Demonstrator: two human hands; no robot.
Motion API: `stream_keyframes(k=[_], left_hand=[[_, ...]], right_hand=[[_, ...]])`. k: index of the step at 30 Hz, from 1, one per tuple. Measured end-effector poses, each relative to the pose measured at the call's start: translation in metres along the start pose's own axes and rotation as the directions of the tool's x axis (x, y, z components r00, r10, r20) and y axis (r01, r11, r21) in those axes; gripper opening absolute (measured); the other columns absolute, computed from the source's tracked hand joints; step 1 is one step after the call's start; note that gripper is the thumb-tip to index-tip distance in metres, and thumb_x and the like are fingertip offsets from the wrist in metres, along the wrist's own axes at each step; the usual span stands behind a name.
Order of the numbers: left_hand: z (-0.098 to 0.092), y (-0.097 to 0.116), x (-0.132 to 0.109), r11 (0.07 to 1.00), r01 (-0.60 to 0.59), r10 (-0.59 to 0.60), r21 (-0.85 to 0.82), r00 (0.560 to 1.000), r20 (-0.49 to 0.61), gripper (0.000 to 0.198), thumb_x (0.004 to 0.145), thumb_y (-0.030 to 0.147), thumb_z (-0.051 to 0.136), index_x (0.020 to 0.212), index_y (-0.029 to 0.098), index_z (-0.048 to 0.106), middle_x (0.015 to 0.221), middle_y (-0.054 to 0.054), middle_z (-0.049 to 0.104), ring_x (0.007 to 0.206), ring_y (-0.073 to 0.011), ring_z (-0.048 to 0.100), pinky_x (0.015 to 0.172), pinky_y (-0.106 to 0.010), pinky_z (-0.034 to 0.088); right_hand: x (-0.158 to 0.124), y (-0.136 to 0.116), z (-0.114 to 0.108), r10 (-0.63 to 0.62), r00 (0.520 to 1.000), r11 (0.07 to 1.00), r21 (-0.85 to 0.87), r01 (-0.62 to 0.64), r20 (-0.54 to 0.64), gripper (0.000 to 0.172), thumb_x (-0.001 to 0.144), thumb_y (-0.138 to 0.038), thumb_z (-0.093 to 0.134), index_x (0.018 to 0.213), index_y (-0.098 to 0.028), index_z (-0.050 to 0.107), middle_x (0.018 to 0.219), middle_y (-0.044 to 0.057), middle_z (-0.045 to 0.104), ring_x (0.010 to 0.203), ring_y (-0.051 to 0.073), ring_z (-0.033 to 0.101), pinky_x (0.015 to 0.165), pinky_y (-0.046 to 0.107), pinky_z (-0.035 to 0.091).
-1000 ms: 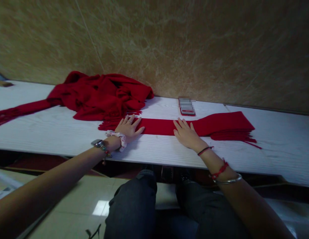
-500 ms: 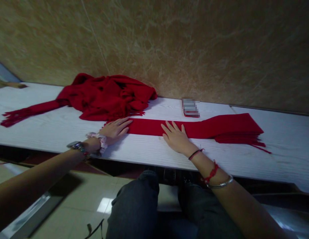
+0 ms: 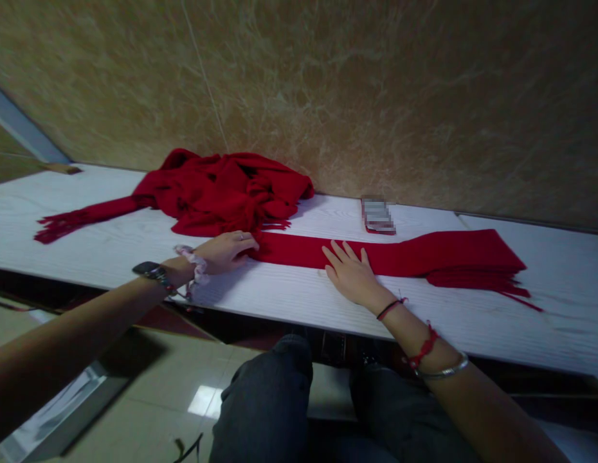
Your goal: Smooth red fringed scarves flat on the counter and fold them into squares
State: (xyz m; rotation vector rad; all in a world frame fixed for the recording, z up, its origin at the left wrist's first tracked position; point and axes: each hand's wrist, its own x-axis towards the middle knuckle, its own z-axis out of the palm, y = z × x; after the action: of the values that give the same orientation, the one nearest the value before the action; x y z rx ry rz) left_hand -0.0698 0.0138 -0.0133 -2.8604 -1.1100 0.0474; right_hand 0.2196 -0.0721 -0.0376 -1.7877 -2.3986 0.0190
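Note:
A long red scarf lies on a white wood-grain bench, folded into a narrow strip. Its right end is wider and layered, with a few fringe strands hanging out. My left hand is at the strip's left end, fingers bent and closed over the cloth; the fringe there is hidden beneath it. Flat on the middle of the strip rests my right hand, open with fingers spread. Behind my left hand lies a crumpled heap of red scarf cloth, one fringed end stretching left.
A phone-like item with a red edge, its face pixelated, sits behind the strip near the marbled wall. The white bench ends just before my knees. A small brown piece lies at the far left.
My left hand has gone from lying flat to bent fingers closing at the strip's left end. My right hand stays on the strip. The whole view has shifted slightly.

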Motion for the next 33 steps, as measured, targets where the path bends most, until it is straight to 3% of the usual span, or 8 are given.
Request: stream_keyframes(k=[3,6,11,13,18,23,28,33], left_hand=[[-0.001,-0.023,-0.011,0.995,0.048,-0.053,0.092,0.997,0.06,0.03,0.071,0.017,0.037,0.092,0.019,0.058,0.096,-0.004,0.057,0.092,-0.0179,0.05,0.087,-0.031,0.04],[-0.007,-0.034,-0.025,0.991,0.071,-0.076,0.116,0.996,0.043,0.028,0.073,0.018,0.036,0.092,0.015,0.056,0.098,-0.006,0.055,0.092,-0.0174,0.048,0.087,-0.032,0.04],[-0.014,-0.012,-0.023,0.996,0.003,-0.008,-0.084,0.998,-0.058,0.026,0.082,0.032,0.036,0.091,0.014,0.053,0.094,-0.005,0.054,0.089,-0.0151,0.047,0.085,-0.027,0.039],[-0.012,-0.004,-0.015,0.996,-0.011,0.004,-0.086,0.997,-0.082,0.023,0.081,0.03,0.039,0.088,0.014,0.055,0.092,-0.005,0.054,0.087,-0.0156,0.048,0.084,-0.027,0.039],[-0.008,0.0,-0.006,1.0,0.016,-0.016,0.005,1.0,-0.015,0.019,0.079,0.02,0.042,0.084,0.012,0.058,0.089,-0.007,0.055,0.085,-0.0175,0.05,0.079,-0.027,0.04],[-0.013,-0.001,-0.006,0.998,0.059,-0.058,-0.018,0.998,0.038,0.019,0.08,0.016,0.043,0.084,0.007,0.06,0.088,-0.01,0.056,0.083,-0.0169,0.05,0.08,-0.026,0.039],[-0.015,-0.012,-0.009,0.984,0.151,-0.16,0.091,0.983,0.093,0.018,0.08,0.015,0.045,0.086,0.008,0.06,0.088,-0.009,0.056,0.084,-0.0173,0.051,0.079,-0.026,0.039],[-0.019,-0.026,-0.02,0.896,0.314,-0.375,0.313,0.914,0.155,0.019,0.078,0.015,0.045,0.088,0.01,0.06,0.09,-0.009,0.057,0.086,-0.0206,0.052,0.075,-0.03,0.041]], right_hand=[[0.0,-0.001,-0.001,0.003,1.0,1.0,0.001,-0.003,0.007,0.049,0.089,-0.034,0.026,0.136,-0.019,0.031,0.144,0.008,0.025,0.13,0.029,0.02,0.1,0.059,0.018],[0.001,0.0,0.0,0.004,1.0,1.0,0.003,-0.004,0.009,0.049,0.088,-0.034,0.026,0.136,-0.02,0.031,0.144,0.008,0.025,0.13,0.03,0.02,0.099,0.06,0.017],[0.001,0.001,0.003,-0.003,1.0,1.0,-0.004,0.003,0.0,0.05,0.088,-0.033,0.025,0.135,-0.019,0.031,0.144,0.007,0.025,0.13,0.03,0.02,0.099,0.06,0.017],[0.001,0.001,0.004,-0.004,1.0,1.0,-0.011,0.004,-0.006,0.049,0.088,-0.033,0.025,0.135,-0.019,0.032,0.144,0.007,0.025,0.13,0.03,0.02,0.099,0.06,0.018],[0.001,0.001,0.005,-0.012,0.999,1.0,-0.027,0.011,-0.032,0.048,0.089,-0.033,0.025,0.135,-0.02,0.033,0.143,0.008,0.028,0.129,0.03,0.023,0.099,0.059,0.019],[0.001,0.001,0.005,-0.005,1.0,0.999,-0.036,0.005,-0.025,0.048,0.089,-0.033,0.026,0.134,-0.02,0.033,0.143,0.008,0.027,0.13,0.03,0.022,0.099,0.059,0.019],[0.001,0.001,0.004,-0.005,1.0,1.0,-0.028,0.004,-0.024,0.049,0.089,-0.034,0.026,0.135,-0.02,0.032,0.143,0.008,0.027,0.129,0.03,0.022,0.099,0.059,0.018],[0.001,0.001,0.005,-0.006,1.0,1.0,-0.029,0.005,-0.018,0.049,0.089,-0.034,0.025,0.135,-0.02,0.032,0.143,0.008,0.027,0.13,0.029,0.021,0.099,0.059,0.018]])
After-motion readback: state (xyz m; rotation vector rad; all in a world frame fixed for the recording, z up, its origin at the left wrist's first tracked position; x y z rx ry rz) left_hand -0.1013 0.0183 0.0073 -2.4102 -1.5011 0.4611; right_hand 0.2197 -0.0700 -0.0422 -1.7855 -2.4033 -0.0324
